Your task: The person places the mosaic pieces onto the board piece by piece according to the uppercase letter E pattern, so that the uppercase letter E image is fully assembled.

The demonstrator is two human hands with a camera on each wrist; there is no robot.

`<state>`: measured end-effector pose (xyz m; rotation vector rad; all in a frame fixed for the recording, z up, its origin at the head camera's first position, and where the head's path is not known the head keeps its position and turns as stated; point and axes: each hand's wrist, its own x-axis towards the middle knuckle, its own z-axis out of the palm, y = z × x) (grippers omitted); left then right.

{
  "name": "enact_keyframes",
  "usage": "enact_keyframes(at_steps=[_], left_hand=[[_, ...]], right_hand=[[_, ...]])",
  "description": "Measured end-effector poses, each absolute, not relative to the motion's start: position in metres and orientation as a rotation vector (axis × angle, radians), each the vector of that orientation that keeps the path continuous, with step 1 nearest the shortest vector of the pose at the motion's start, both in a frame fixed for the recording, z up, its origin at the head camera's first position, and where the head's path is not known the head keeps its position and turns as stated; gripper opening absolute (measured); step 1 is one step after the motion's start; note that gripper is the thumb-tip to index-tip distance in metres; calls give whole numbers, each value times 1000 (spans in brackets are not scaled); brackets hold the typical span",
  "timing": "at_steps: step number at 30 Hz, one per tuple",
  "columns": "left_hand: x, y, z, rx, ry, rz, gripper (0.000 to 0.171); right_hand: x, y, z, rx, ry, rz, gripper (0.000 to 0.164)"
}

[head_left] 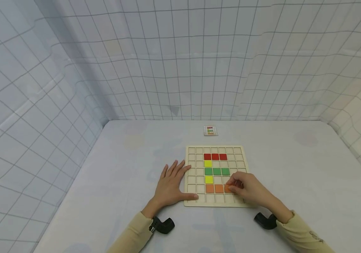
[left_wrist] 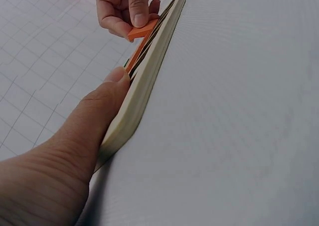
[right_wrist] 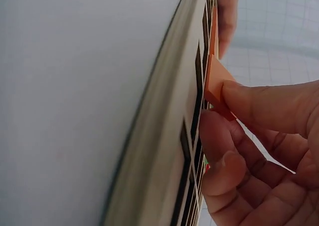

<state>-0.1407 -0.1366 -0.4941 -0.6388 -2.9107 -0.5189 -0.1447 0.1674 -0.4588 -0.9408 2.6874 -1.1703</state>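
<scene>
A pale wooden grid board [head_left: 201,200] lies on the table with square cells. Coloured square tiles fill some cells: red [head_left: 215,156], yellow [head_left: 208,163], green [head_left: 217,171] and orange [head_left: 214,188]. My right hand [head_left: 249,188] pinches an orange tile [right_wrist: 219,81] between thumb and fingers at the right end of the orange row; the right wrist view shows it tilted against the board. Spread over the board's left edge, my left hand [head_left: 169,188] has straight fingers, its thumb [left_wrist: 107,94] resting on the near left corner area.
Behind the board lies a small card [head_left: 210,130] printed with a coloured grid pattern. White cloth walls with grid lines [head_left: 180,70] enclose the table [head_left: 120,182] at the back and sides. Black wrist devices [head_left: 165,226] sit by both sleeves.
</scene>
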Motion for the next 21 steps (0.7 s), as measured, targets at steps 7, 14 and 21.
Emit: enact_keyframes(at_steps=[7,14,21], left_hand=[[-141,-136,-494,-642,-2916,-528,102],[-141,-136,-495,-643,-2915,-525,102],[-143,-135,-494,-648,-2918,-507,103]], right_hand=[[-143,167,-455,-930,2736,-1106,9],[-139,164,-456,-886,2882,-922,11],[-137,166,-454,-873,2889,-876,4]])
